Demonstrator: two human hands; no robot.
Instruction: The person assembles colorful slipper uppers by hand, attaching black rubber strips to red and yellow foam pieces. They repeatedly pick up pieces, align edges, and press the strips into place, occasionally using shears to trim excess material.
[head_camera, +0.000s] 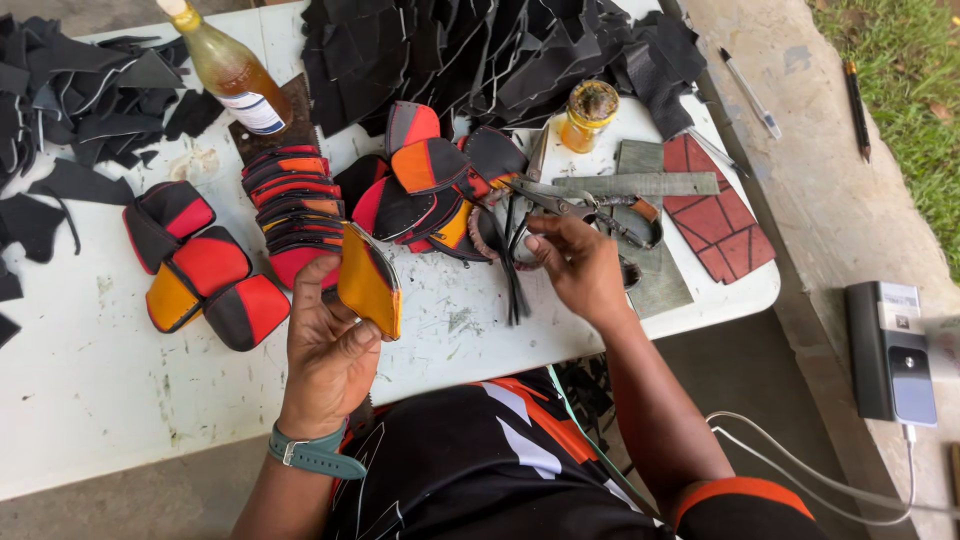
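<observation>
A smooth orange-and-black leather pouch is seen, matt in finish. Grey metal pliers look dull. The white plastic table is scratched and stained.

There is one view only, from a camera worn on the person's head. It looks steeply down and a little forward over the person's own chest and forearms onto the white desk, close enough that the desk fills most of the picture. Its far edge runs out at the top. To the right the view takes in a concrete ledge and a strip of grass.
</observation>
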